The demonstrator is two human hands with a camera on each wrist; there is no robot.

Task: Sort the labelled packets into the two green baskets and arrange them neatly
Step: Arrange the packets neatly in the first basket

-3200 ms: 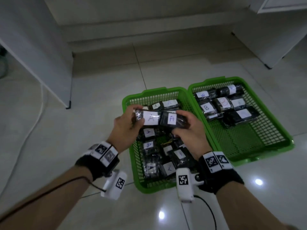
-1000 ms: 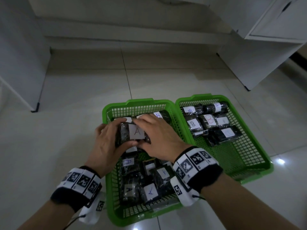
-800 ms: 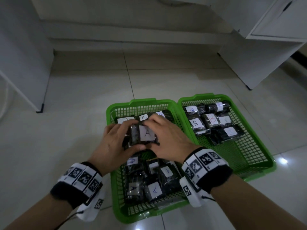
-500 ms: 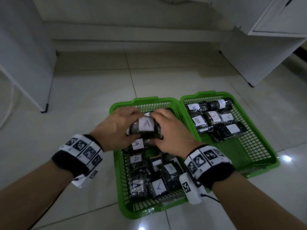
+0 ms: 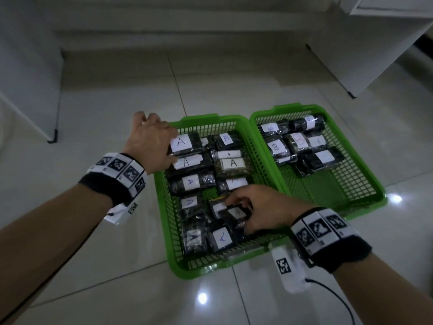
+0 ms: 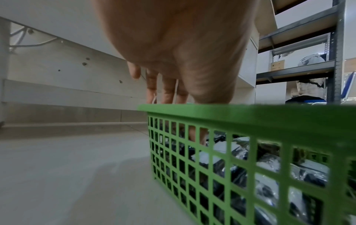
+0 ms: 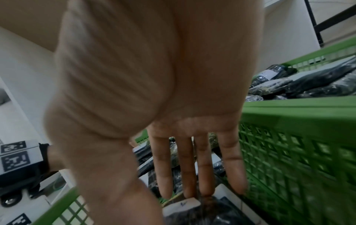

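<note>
Two green plastic mesh baskets sit side by side, touching, on a pale glossy tiled floor (image 5: 117, 242). The left green basket (image 5: 164, 207) holds dark plastic-wrapped packets with white paper labels marked "A" (image 5: 189, 182), laid in rough rows from its far wall to its near wall. The right green basket (image 5: 351, 184), just beside the left one, holds similar dark packets marked "B" (image 5: 277, 146) grouped at its far end. The left hand (image 5: 152, 141) reaches over the far left corner of the left basket, its fingers pointing down inside against the far-left "A" packet (image 5: 185, 143); whether it grasps that packet or only touches it cannot be told. The right hand (image 5: 255, 212) is over the near half of the left basket, its fingers and thumb pinching a dark packet with a white label (image 5: 235, 214) whose letter is unreadable; that packet lies tilted on top of other packets near the basket's right wall. Both wrists wear black bands with black-and-white square markers (image 5: 119, 165). A white cabinet (image 5: 365, 43) stands well beyond the right basket.
</note>
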